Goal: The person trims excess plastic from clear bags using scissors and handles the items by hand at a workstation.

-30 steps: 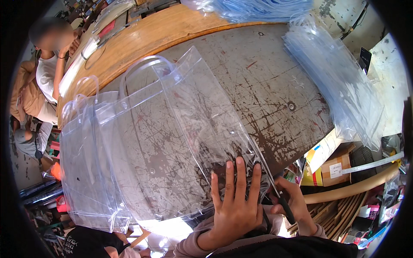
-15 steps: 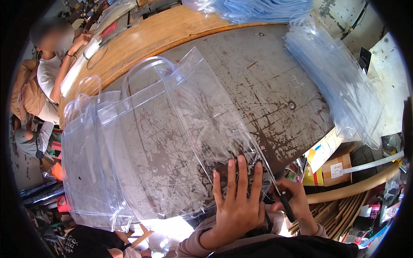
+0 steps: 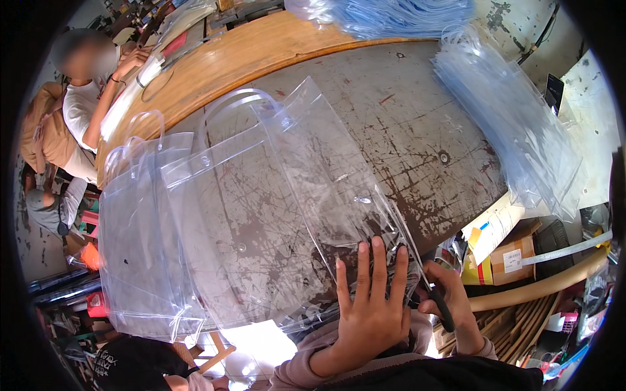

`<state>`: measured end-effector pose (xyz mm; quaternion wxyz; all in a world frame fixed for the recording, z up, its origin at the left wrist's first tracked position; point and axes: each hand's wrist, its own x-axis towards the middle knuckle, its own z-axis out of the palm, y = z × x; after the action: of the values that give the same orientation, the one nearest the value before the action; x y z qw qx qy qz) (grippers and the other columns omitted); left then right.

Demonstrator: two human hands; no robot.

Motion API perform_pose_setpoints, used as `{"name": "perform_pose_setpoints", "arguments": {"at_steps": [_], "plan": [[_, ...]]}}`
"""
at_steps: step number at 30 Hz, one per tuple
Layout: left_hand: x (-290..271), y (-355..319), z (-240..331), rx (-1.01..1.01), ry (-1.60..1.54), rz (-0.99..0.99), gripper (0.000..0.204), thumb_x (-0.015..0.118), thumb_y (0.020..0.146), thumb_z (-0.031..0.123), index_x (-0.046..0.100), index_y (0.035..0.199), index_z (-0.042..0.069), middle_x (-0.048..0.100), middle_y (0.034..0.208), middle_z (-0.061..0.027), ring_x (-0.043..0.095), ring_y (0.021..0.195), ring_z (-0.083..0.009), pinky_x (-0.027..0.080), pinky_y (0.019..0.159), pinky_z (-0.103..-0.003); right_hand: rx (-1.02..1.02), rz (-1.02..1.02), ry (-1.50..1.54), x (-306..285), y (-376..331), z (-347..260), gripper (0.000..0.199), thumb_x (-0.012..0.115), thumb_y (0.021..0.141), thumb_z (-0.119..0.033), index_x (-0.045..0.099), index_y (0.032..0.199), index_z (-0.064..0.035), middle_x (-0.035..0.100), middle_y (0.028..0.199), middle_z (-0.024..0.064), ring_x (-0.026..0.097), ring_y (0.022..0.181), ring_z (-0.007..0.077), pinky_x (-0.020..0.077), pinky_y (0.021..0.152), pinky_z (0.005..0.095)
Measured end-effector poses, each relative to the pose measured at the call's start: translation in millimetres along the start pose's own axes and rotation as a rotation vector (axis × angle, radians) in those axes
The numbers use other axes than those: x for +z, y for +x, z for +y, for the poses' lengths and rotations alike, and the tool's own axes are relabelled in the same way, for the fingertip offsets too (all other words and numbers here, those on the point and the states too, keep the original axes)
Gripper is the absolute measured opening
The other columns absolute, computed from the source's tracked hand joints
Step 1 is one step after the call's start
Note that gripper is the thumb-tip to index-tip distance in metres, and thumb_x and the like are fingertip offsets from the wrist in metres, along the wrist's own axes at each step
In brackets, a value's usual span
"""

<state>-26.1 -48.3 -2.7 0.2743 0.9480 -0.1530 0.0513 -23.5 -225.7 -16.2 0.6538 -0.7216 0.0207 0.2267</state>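
A clear plastic bag (image 3: 313,163) with a tube handle lies slanted on the scratched metal table (image 3: 404,130), on top of other clear bags (image 3: 137,247) fanned out to the left. My left hand (image 3: 368,306) presses flat, fingers spread, on the bag's near end at the table's front edge. My right hand (image 3: 450,296) is just to its right, closed around a black-handled tool (image 3: 443,313) held against the bag's right edge. The tool's working end is hidden behind the plastic and my fingers.
A thick pile of clear plastic sheets (image 3: 515,130) lies at the right end of the table, and a bluish stack (image 3: 391,13) at the far edge. A wooden bench (image 3: 248,52) runs behind. Another person (image 3: 72,111) sits far left. Cardboard boxes (image 3: 512,254) stand below right.
My left hand has slid a little to the right along the bag's near end. My right hand stays at the bag's right edge with the tool.
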Motion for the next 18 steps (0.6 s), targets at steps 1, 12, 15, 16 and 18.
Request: {"name": "perform_pose_setpoints", "arguments": {"at_steps": [1, 12, 15, 16, 18], "plan": [[-0.2, -0.3, -0.2, 0.001, 0.001, 0.0, 0.065, 0.053, 0.07, 0.025, 0.049, 0.131, 0.003, 0.036, 0.138, -0.0286, 0.034, 0.131, -0.0415, 0.018, 0.105, -0.06, -0.001, 0.0, 0.001, 0.3, -0.2, 0.1, 0.062, 0.085, 0.062, -0.042, 0.054, 0.097, -0.0016, 0.052, 0.071, -0.003, 0.044, 0.063, 0.0027, 0.0317, 0.053, 0.0194], [-0.5, -3.6, -2.9, 0.021, 0.019, -0.005, 0.067, 0.055, 0.068, 0.025, 0.048, 0.132, 0.004, 0.037, 0.138, -0.029, 0.035, 0.13, -0.0414, 0.02, 0.106, -0.058, 0.025, 0.064, 0.148, 12.7, 0.5, -8.8, 0.06, 0.085, 0.063, -0.033, 0.053, 0.105, -0.0031, 0.053, 0.075, -0.0027, 0.046, 0.067, 0.004, 0.0341, 0.058, 0.02], [-10.3, -4.0, -5.8, 0.017, -0.028, -0.048, 0.068, 0.055, 0.067, 0.026, 0.049, 0.131, 0.006, 0.037, 0.138, -0.0285, 0.036, 0.13, -0.0408, 0.021, 0.105, -0.058, 0.022, 0.047, -0.076, -3.7, -0.8, -5.9, 0.058, 0.083, 0.064, -0.027, 0.052, 0.108, -0.0038, 0.051, 0.076, -0.0017, 0.046, 0.068, 0.0064, 0.036, 0.058, 0.0228], [-12.1, -4.9, -7.3, 0.016, -0.027, -0.048, 0.068, 0.055, 0.067, 0.026, 0.049, 0.131, 0.006, 0.037, 0.138, -0.0285, 0.036, 0.13, -0.0408, 0.021, 0.105, -0.058, 0.023, 0.045, -0.076, -9.2, -1.5, -6.4, 0.058, 0.083, 0.064, -0.027, 0.052, 0.108, -0.0038, 0.051, 0.076, -0.0017, 0.046, 0.068, 0.0064, 0.036, 0.058, 0.0228], [-15.2, -7.3, -10.8, 0.04, -0.023, -0.049, 0.069, 0.055, 0.065, 0.025, 0.05, 0.131, 0.006, 0.038, 0.138, -0.0279, 0.037, 0.129, -0.04, 0.022, 0.105, -0.057, -0.117, 0.323, -0.282, -18.1, -2.0, -9.8, 0.059, 0.082, 0.063, -0.024, 0.051, 0.109, -0.0035, 0.05, 0.076, 0.0005, 0.046, 0.066, 0.0093, 0.0366, 0.057, 0.0246]]}}
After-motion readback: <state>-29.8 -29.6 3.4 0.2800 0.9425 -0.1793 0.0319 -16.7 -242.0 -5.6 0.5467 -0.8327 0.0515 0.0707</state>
